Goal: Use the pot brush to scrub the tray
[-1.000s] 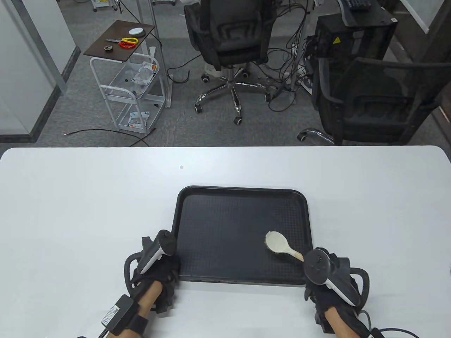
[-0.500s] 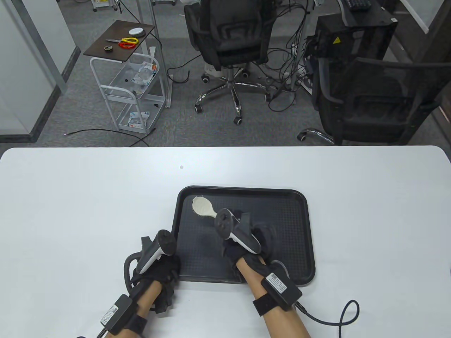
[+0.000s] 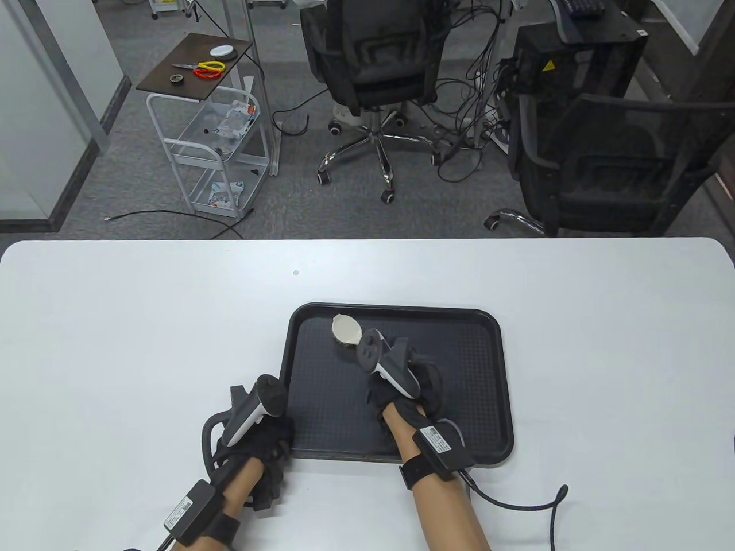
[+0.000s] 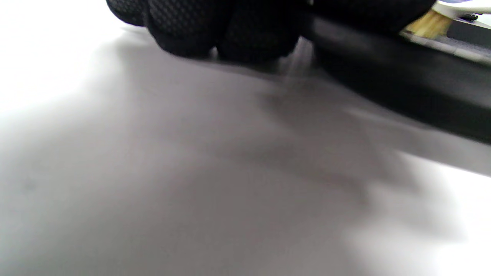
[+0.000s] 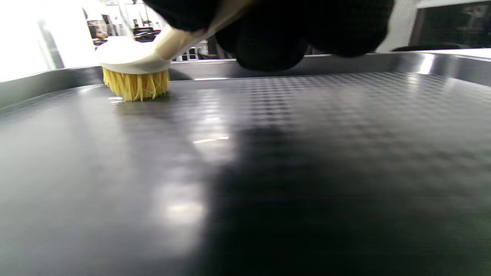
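The black tray [image 3: 459,373] is lying on the white worktop [image 3: 115,321] near its front edge, and the pot brush [image 3: 346,331] is standing bristles-down on the tray floor at about 11 o'clock, close to the far rim. The right hand [image 3: 405,384] is reaching over the tray, its grip clamped around the brush handle. The left hand [image 3: 261,427] is resting at the tray's 7 o'clock corner, its grip pressing on the rim there.
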Motion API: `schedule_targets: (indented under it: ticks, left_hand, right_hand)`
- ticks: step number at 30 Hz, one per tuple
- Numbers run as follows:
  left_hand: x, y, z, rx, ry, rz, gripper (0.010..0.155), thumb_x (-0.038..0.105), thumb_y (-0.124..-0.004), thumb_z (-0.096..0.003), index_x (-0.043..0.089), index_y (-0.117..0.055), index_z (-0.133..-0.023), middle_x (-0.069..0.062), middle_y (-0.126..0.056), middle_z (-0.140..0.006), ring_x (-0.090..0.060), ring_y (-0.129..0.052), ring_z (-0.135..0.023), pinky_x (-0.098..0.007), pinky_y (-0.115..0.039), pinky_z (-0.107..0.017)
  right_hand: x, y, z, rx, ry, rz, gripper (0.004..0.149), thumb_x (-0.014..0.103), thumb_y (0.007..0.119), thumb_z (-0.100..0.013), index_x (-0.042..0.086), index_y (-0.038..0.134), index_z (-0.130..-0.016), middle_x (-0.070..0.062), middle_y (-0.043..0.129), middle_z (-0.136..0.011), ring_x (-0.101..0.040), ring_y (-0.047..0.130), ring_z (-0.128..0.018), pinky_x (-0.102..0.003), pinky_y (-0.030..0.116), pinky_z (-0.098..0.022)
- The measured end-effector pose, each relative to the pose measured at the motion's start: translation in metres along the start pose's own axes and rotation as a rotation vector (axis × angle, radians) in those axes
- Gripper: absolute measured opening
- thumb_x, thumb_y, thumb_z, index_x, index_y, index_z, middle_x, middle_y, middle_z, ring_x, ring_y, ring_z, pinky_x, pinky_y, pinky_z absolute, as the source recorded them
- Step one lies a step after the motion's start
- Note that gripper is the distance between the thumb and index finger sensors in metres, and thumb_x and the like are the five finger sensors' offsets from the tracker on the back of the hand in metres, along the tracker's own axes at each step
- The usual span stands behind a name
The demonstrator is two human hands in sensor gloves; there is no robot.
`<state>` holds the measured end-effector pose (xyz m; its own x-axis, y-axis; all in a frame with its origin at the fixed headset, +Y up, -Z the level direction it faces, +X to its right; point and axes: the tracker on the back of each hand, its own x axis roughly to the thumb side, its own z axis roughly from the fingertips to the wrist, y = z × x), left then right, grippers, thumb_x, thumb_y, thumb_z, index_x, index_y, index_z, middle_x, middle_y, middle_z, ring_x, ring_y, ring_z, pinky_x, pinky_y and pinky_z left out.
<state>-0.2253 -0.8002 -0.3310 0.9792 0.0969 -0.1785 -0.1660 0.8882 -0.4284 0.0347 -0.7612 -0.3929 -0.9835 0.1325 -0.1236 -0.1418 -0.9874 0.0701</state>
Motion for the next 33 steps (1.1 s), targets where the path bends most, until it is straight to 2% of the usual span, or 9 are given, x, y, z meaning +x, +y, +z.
schedule_targets:
  ticks: [10, 13, 15, 16, 20, 24, 29, 33]
  left_hand:
    - [0.0, 0.0, 0.0, 0.003, 0.003, -0.003, 0.077, 0.051, -0.07, -0.046, 0.016, -0.037, -0.106, 0.0, -0.079, -0.061, -0.021, -0.08, -0.056, -0.052, -0.054, -0.07]
    - [0.0, 0.0, 0.0, 0.003, 0.003, -0.003, 0.077, 0.051, -0.07, -0.046, 0.016, -0.037, -0.106, 0.0, -0.079, -0.061, -0.021, -0.08, -0.056, -0.052, -0.054, -0.07]
    - [0.001, 0.0, 0.0, 0.001, 0.001, -0.002, 0.077, 0.051, -0.07, -0.046, 0.016, -0.037, -0.106, 0.0, -0.079, -0.061, -0.021, -0.08, -0.056, -0.052, -0.054, -0.07]
    - [0.001, 0.0, 0.0, 0.003, 0.003, -0.006, 0.077, 0.051, -0.07, -0.046, 0.016, -0.037, -0.106, 0.0, -0.079, -0.061, -0.021, -0.08, -0.056, -0.052, -0.054, -0.07]
    - [0.001, 0.0, 0.0, 0.002, 0.003, -0.004, 0.077, 0.051, -0.07, -0.0461, 0.016, -0.037, -0.106, 0.0, -0.079, -0.061, -0.021, -0.08, -0.056, -0.052, -0.054, -0.07]
    - [0.001, 0.0, 0.0, 0.005, 0.004, -0.008, 0.077, 0.051, -0.07, -0.046, 0.016, -0.037, -0.106, 0.0, -0.079, -0.061, -0.021, -0.08, -0.056, -0.052, -0.054, -0.07]
    - [0.001, 0.0, 0.0, 0.004, 0.003, -0.007, 0.077, 0.051, -0.07, -0.046, 0.016, -0.037, -0.106, 0.0, -0.079, -0.06, -0.021, -0.08, -0.056, -0.052, -0.054, -0.07]
    - [0.001, 0.0, 0.0, 0.002, 0.003, -0.006, 0.077, 0.051, -0.07, -0.046, 0.016, -0.037, -0.106, 0.0, -0.079, -0.06, -0.021, -0.08, -0.056, -0.052, -0.054, -0.07]
  right_hand:
    - [-0.153, -0.027, 0.009, -0.011, 0.28, 0.043, 0.052, 0.026, 0.078, -0.047, 0.03, 0.07, -0.098, -0.009, 0.075, -0.095, -0.026, 0.093, -0.066, -0.044, 0.085, -0.045]
    - [-0.184, -0.034, 0.012, -0.016, 0.348, 0.078, 0.052, 0.025, 0.078, -0.047, 0.03, 0.07, -0.098, -0.009, 0.075, -0.095, -0.026, 0.093, -0.066, -0.045, 0.084, -0.045]
    - [-0.193, -0.035, 0.013, 0.01, 0.335, 0.018, 0.052, 0.026, 0.079, -0.047, 0.03, 0.07, -0.098, -0.01, 0.074, -0.095, -0.027, 0.092, -0.067, -0.046, 0.083, -0.047]
    - [-0.192, -0.034, 0.014, -0.003, 0.345, 0.0, 0.052, 0.024, 0.079, -0.047, 0.029, 0.071, -0.098, -0.011, 0.074, -0.095, -0.029, 0.091, -0.067, -0.048, 0.082, -0.047]
    - [-0.169, -0.036, 0.015, -0.038, 0.301, 0.12, 0.053, 0.025, 0.078, -0.047, 0.028, 0.068, -0.099, -0.009, 0.073, -0.096, -0.027, 0.09, -0.068, -0.045, 0.082, -0.047]
    - [-0.133, -0.038, 0.016, -0.03, 0.209, 0.073, 0.053, 0.026, 0.077, -0.048, 0.028, 0.067, -0.1, -0.008, 0.072, -0.097, -0.026, 0.09, -0.069, -0.044, 0.081, -0.047]
    - [-0.061, -0.035, 0.023, -0.026, 0.023, 0.062, 0.054, 0.027, 0.075, -0.049, 0.028, 0.065, -0.101, -0.008, 0.07, -0.098, -0.025, 0.088, -0.07, -0.044, 0.081, -0.049]
    - [0.002, -0.023, 0.033, -0.003, -0.101, 0.045, 0.054, 0.027, 0.075, -0.049, 0.029, 0.063, -0.102, -0.007, 0.069, -0.099, -0.025, 0.087, -0.072, -0.044, 0.08, -0.05]
